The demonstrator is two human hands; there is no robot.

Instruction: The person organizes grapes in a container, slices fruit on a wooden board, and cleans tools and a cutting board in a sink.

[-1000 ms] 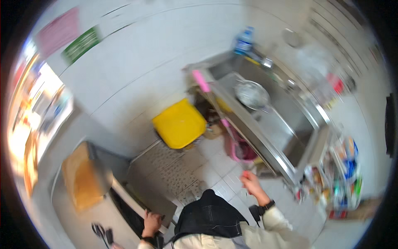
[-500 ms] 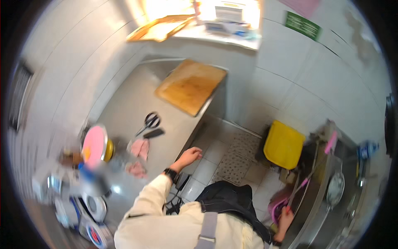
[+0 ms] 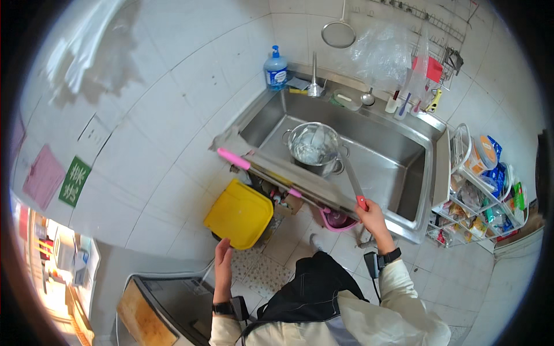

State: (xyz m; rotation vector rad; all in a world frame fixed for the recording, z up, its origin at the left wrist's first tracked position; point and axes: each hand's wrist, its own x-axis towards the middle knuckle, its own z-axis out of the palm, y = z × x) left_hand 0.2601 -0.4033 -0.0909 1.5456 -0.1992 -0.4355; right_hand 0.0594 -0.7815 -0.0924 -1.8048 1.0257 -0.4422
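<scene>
Gripping the red handle of what looks like a long knife (image 3: 352, 177), the right hand (image 3: 374, 220) is hovering by the front edge of the metal sink (image 3: 378, 173). The blade is slanting over the basin toward a silver pot (image 3: 300, 151) sitting inside. The left hand (image 3: 223, 264) is hanging empty, fingers extended, near a yellow lid (image 3: 239, 213).

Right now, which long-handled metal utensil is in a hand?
The long red-ended metal utensil, gripped by the right hand; the round metal strainer hangs against the white tiled wall.
</scene>
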